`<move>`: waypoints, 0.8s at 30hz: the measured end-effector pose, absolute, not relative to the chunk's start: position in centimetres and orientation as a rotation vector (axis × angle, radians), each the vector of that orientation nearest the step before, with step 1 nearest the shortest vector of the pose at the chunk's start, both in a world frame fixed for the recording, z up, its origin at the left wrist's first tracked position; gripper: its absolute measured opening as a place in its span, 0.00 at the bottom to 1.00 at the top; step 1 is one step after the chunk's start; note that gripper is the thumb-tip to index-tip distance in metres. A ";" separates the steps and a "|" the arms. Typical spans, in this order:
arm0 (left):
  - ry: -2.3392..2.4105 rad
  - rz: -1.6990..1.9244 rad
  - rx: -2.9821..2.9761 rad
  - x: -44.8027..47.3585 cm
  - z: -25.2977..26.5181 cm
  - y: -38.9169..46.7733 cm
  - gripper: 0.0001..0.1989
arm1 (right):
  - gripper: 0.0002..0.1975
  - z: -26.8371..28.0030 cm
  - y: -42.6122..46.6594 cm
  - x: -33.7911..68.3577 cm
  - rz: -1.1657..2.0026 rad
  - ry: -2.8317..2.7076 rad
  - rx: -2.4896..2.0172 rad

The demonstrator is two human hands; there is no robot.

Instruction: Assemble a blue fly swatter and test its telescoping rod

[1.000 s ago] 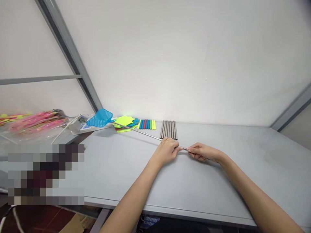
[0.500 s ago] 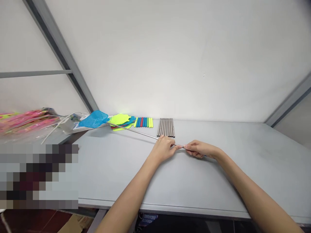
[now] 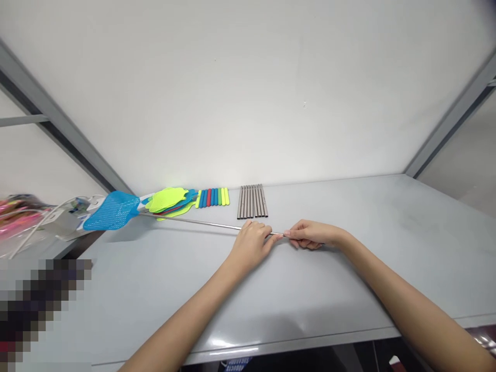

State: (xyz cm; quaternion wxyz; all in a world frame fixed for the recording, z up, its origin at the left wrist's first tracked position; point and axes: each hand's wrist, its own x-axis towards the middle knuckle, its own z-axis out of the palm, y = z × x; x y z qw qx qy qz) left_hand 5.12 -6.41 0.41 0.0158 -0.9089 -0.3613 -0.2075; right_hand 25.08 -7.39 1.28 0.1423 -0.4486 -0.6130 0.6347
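Head view: left hand (image 3: 252, 242) and right hand (image 3: 312, 234) both grip the metal rod (image 3: 201, 222) of a blue swatter (image 3: 113, 211). Far left, clear plastic wrapping (image 3: 31, 241) encloses pink pieces (image 3: 13, 228).

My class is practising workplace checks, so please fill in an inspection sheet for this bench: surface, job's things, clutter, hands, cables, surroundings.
Surface: grey tabletop, with shiny reflections near its front edge.
Job's things: blue mesh swatter head at the left end of a thin metal rod; stacked swatter heads, a row of coloured sticks and a row of metal tubes lie toward the back.
Clutter: bagged pink items at the far left.
Hands: left hand grips the rod from above; right hand pinches it farther right.
Cables: white cable at the far left.
Surroundings: white wall behind, grey posts either side; lower left is pixelated.
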 end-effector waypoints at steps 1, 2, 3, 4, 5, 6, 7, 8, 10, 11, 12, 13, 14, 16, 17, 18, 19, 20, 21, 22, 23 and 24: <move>-1.112 -0.635 -2.831 4.7 0.5 -6.4 0.18 | 0.21 1.4 -7.4 24.8 1.841 -1.769 -1.283; -1.099 -0.621 -2.836 4.3 0.6 -6.4 0.18 | 0.21 1.5 -7.5 24.5 1.849 -1.770 -1.271; -1.088 -0.607 -2.834 4.0 0.7 -6.3 0.18 | 0.21 1.6 -7.4 24.2 1.856 -1.771 -1.259; -1.071 -0.580 -2.824 3.6 0.7 -6.1 0.18 | 0.21 1.6 -7.4 23.9 1.860 -1.772 -1.248; -1.056 -0.556 -2.812 3.2 0.8 -6.0 0.18 | 0.21 1.7 -7.3 23.7 1.864 -1.774 -1.236; -1.041 -0.533 -2.802 2.9 0.9 -5.8 0.18 | 0.21 1.7 -7.1 23.4 1.870 -1.776 -1.224; -1.027 -0.514 -2.798 2.7 0.9 -5.7 0.18 | 0.21 1.6 -7.0 23.3 1.880 -1.779 -1.213; -1.017 -0.502 -2.798 2.5 0.9 -5.5 0.18 | 0.21 1.6 -6.7 23.1 1.896 -1.783 -1.202; -1.012 -0.499 -2.803 2.3 0.8 -5.3 0.17 | 0.22 1.5 -6.3 23.1 1.935 -1.792 -1.186; -1.019 -0.506 -2.801 2.2 0.7 -5.3 0.17 | 0.22 1.5 -6.0 23.1 1.958 -1.796 -1.179; -1.029 -0.515 -2.797 2.2 0.6 -5.3 0.17 | 0.22 1.5 -5.8 23.2 1.985 -1.798 -1.173; -1.040 -0.525 -2.791 2.2 0.4 -5.2 0.17 | 0.22 1.5 -5.5 23.2 2.013 -1.800 -1.167; -1.050 -0.533 -2.783 2.2 0.2 -5.2 0.17 | 0.22 1.5 -5.3 23.3 2.039 -1.801 -1.161; -1.068 -0.541 -2.765 2.2 -0.2 -5.2 0.16 | 0.21 1.6 -4.8 23.2 2.081 -1.806 -1.148; -1.078 -0.543 -2.751 2.1 -0.3 -5.2 0.16 | 0.21 1.6 -4.6 23.1 2.094 -1.811 -1.144; -1.093 -0.545 -2.734 2.0 -0.4 -5.2 0.16 | 0.21 1.6 -4.4 23.0 2.099 -1.818 -1.142; -1.114 -0.547 -2.713 1.9 -0.5 -5.1 0.15 | 0.21 1.6 -4.1 22.8 2.102 -1.825 -1.141; -1.137 -0.548 -2.693 1.7 -0.6 -5.1 0.15 | 0.21 1.6 -3.9 22.5 2.104 -1.831 -1.141; -1.157 -0.549 -2.674 1.4 -0.6 -5.0 0.15 | 0.22 1.5 -3.7 22.3 2.100 -1.834 -1.140; -1.174 -0.550 -2.661 1.2 -0.6 -4.9 0.14 | 0.22 1.4 -3.5 21.9 2.090 -1.836 -1.136; -1.185 -0.551 -2.655 0.9 -0.6 -4.9 0.14 | 0.22 1.4 -3.3 21.6 2.076 -1.835 -1.130; -1.192 -0.551 -2.657 0.6 -0.6 -4.8 0.14 | 0.22 1.3 -3.2 21.3 2.062 -1.831 -1.121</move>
